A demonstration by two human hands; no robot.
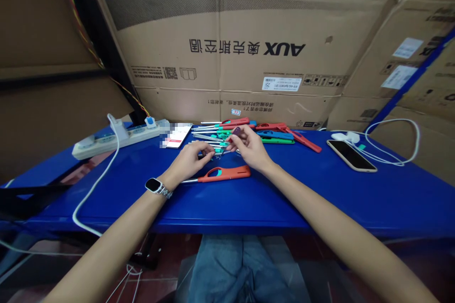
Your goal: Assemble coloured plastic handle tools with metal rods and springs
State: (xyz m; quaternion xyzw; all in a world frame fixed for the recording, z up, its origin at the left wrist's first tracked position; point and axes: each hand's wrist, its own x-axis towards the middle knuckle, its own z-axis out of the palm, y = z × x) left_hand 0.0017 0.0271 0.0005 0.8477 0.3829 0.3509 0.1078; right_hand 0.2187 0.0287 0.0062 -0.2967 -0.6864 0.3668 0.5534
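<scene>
A pile of long-nosed lighters in red, green and blue lies at the back of the blue table. One red lighter lies alone in front of my hands. My left hand, a watch on its wrist, pinches something small and metallic near the pile. My right hand holds a small dark purple part at its fingertips, just right of the left hand. What exactly the left fingers hold is too small to tell.
A white power strip with cables lies at the left back. A phone on a white charging cable lies at the right. A white card lies by the lighters. Large cardboard boxes wall the table's back.
</scene>
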